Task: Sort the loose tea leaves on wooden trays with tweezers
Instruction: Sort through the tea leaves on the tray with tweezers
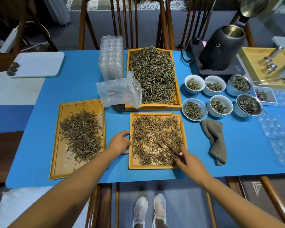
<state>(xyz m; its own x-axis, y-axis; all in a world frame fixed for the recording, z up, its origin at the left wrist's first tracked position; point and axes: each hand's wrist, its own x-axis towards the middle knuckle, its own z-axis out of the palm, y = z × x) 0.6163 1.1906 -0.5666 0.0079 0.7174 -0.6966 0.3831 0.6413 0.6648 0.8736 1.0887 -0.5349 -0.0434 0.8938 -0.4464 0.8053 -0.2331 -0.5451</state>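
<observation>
1. Nearest the camera, two bare forearms are reaching over the surface's near edge toward the middle tray (156, 166).
2. Right hand (186, 159) is pinching the tweezers (169, 148) at their rear end, tips slightly spread and pointing into the leaves (153, 137) on that tray.
3. Left hand (120, 143) is curling its fingers against the tray's left rim, steadying it.
4. Left tray (56, 165), toward the near-left corner, is holding a second heap; a far tray (153, 107) is lying piled full behind.
5. Leaves are looking dry, light and brittle, and are tangling together, so a hard squeeze would probably snap them.
6. Taking one leaf mid-length with a gentle grip, from a thin patch where wood is showing, seems best.
</observation>
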